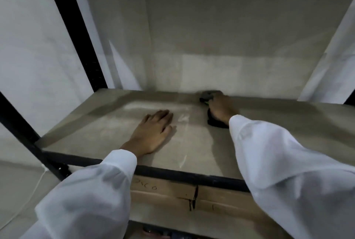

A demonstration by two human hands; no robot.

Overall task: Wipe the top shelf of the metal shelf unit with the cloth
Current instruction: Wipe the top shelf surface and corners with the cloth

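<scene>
A beige shelf board (107, 123) in a black metal frame fills the middle of the head view. My left hand (151, 133) lies flat on the board, fingers straight, near the middle. My right hand (221, 108) is farther back and to the right, pressing down on a dark cloth (208, 95) with a bit of green showing. Part of the cloth sticks out in front of the fingers and below the wrist (216, 123). The hand is blurred, so how the fingers lie on the cloth is unclear. Both arms wear white sleeves.
A black upright post (76, 37) stands at the back left and a black front rail (172, 173) runs along the board's near edge. Cardboard boxes (172, 194) sit on the shelf below. A pale wall lies behind. A white cord (41, 177) hangs at the lower left.
</scene>
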